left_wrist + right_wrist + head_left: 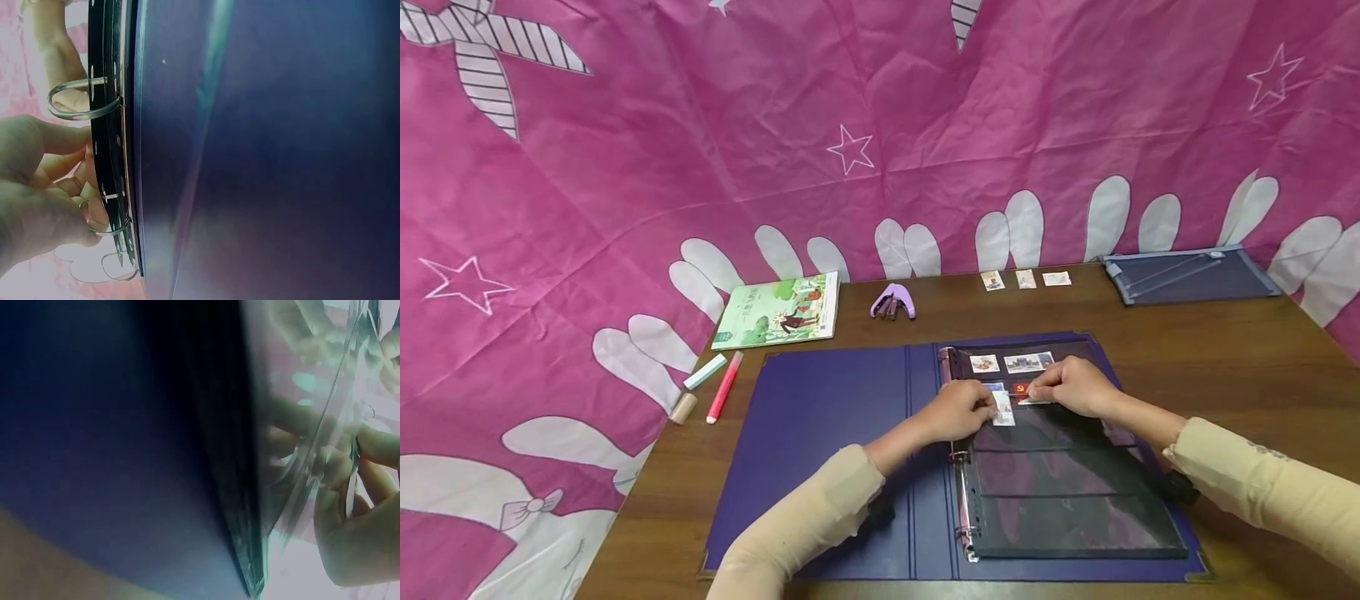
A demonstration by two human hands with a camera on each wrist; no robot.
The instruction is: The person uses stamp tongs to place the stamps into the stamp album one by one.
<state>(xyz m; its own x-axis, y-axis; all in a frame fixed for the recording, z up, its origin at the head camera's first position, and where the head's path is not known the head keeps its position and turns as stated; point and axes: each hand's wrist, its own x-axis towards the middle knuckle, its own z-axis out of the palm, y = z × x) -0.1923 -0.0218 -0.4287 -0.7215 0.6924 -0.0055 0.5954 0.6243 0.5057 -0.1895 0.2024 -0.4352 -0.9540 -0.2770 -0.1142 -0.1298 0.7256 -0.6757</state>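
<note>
A ring binder (835, 450) lies spread out, a black stock page (1067, 475) with clear pocket strips on its right side. At the page's second strip my left hand (958, 410) pinches a pale stamp (1003, 410), which overlaps a blue-edged stamp (995, 387). My right hand (1075, 387) pinches a red stamp (1020, 389) with a yellow emblem, beside it on the same strip. In the right wrist view the thumb and fingers of my right hand (359, 512) close on a thin piece seen edge-on, by the clear film (306, 456). Two stamps (984, 363) (1028, 362) sit in the top strip.
Behind the binder lie a purple stapler-like tool (892, 301), three loose stamps (1026, 279) and a zip pouch (1195, 275). A green picture book (777, 310) is at the back left. A pink marker (725, 387), a pale blue stick (705, 372) and a beige piece (683, 408) lie left.
</note>
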